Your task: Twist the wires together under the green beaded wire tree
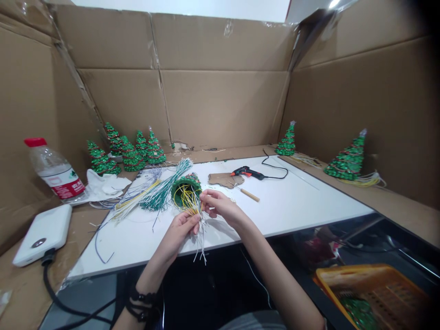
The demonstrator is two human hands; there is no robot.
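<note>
A small green Christmas tree (pixel 176 187) lies on its side on the white board, its hollow base facing me. Yellow and white wires (pixel 188 198) come out of that opening. My left hand (pixel 185 224) is closed around the wire bundle just below the base, with loose white ends hanging past the board's front edge. Close by on the right, my right hand (pixel 218 205) pinches at a yellow wire beside the opening; its fingertips partly hide what they grip. Left of the tree rests a bundle of green-and-white wires (pixel 168 185).
A black glue gun (pixel 250 173) rests on a cardboard scrap (pixel 220 179), with a wooden-handled tool (pixel 249 195) nearby. Finished-looking trees (pixel 130 153) stand back left, others (pixel 347 158) right. A bottle (pixel 57 174) and white power bank (pixel 44 236) are left; an orange basket (pixel 326 275) sits lower right.
</note>
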